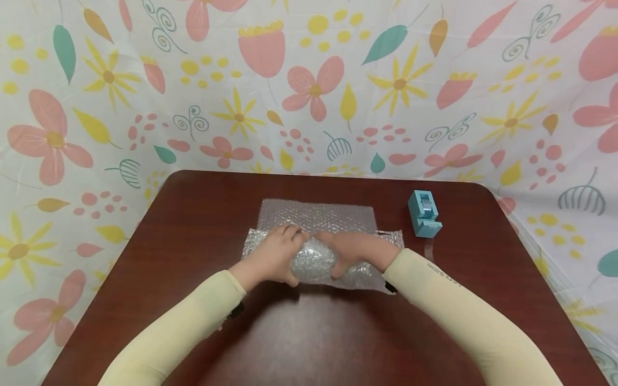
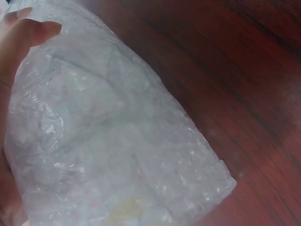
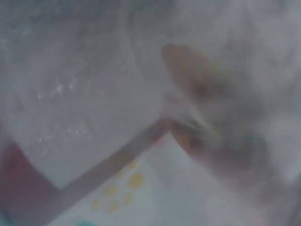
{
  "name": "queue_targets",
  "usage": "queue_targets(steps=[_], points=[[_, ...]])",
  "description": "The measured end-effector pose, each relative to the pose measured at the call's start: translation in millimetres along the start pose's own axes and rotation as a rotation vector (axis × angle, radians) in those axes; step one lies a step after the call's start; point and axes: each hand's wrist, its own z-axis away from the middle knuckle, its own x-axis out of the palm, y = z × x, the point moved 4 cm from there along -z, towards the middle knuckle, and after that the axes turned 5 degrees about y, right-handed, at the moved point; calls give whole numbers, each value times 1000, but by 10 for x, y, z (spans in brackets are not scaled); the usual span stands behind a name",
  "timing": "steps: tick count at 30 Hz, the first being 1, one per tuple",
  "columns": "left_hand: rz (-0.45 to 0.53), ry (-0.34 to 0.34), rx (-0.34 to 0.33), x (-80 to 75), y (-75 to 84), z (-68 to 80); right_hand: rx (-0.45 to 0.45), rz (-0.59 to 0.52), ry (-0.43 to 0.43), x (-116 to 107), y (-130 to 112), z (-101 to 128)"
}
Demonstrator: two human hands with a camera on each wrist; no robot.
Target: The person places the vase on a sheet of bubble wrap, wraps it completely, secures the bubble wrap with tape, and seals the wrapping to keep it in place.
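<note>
A sheet of bubble wrap lies on the dark wooden table, rolled at its near edge round a bundle. My left hand grips the bundle's left end, fingers curled over the top. My right hand grips its right end the same way. In the left wrist view the wrapped bundle fills the frame, with my thumb pressed on it; something pale yellow shows faintly inside. The right wrist view is blurred, showing bubble wrap and a finger through it.
A light blue tape dispenser stands on the table to the right of the wrap. A floral cloth hangs behind and beside the table. Bare wood lies in front of my arms.
</note>
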Motion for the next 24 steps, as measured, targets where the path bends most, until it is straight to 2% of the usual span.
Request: queue_targets(steps=[3,10,13,15,18,21,24], points=[[37,-17,-14,-9,-20,-18,-2,16,12,-31,7,-5],[73,-40,-33,-19,-65,-45,11,-5,-20,-137,-6,-9],[79,-72,-53,-12,-108,-52,55,84,11,-221,-49,27],[96,-84,-61,-15,-127,-65,79,181,86,-268,-114,106],[119,-100,-73,-22,-152,-90,55,317,258,-244,-287,292],[130,-118,-89,-23,-175,-110,-6,430,449,-58,-443,479],[131,-130,-90,-16,-191,-132,-43,563,607,213,-485,580]])
